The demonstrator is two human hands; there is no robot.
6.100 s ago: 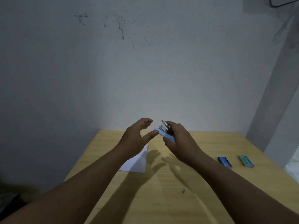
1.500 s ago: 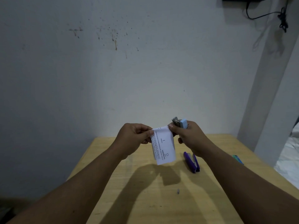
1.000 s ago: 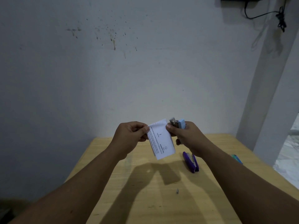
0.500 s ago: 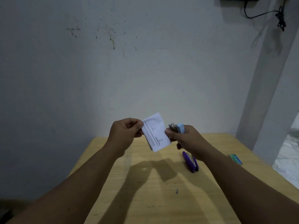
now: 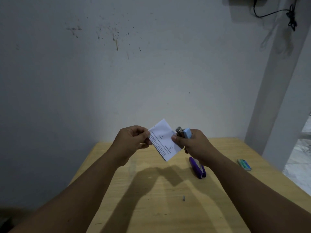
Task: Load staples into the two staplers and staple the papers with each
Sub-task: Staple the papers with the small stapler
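Above the wooden table (image 5: 168,207) I hold a small folded white paper (image 5: 164,140) with printed text. My left hand (image 5: 133,140) pinches its left edge. My right hand (image 5: 193,145) grips a light blue stapler (image 5: 185,133) with its metal nose up, and its thumb rests on the paper's right edge. The paper is tilted, its top corner pointing up. A purple stapler (image 5: 197,168) lies on the table below my right wrist, partly hidden by it.
A green staple box (image 5: 244,164) lies near the table's right edge. A small loose grey piece (image 5: 184,198) sits mid-table. A stained wall stands close behind the table, and a pillar rises at the right.
The paper has turned from hanging down to tilted, its top corner raised. Both hands rose slightly. Six seconds ago the paper lay on the table and my left hand was open.
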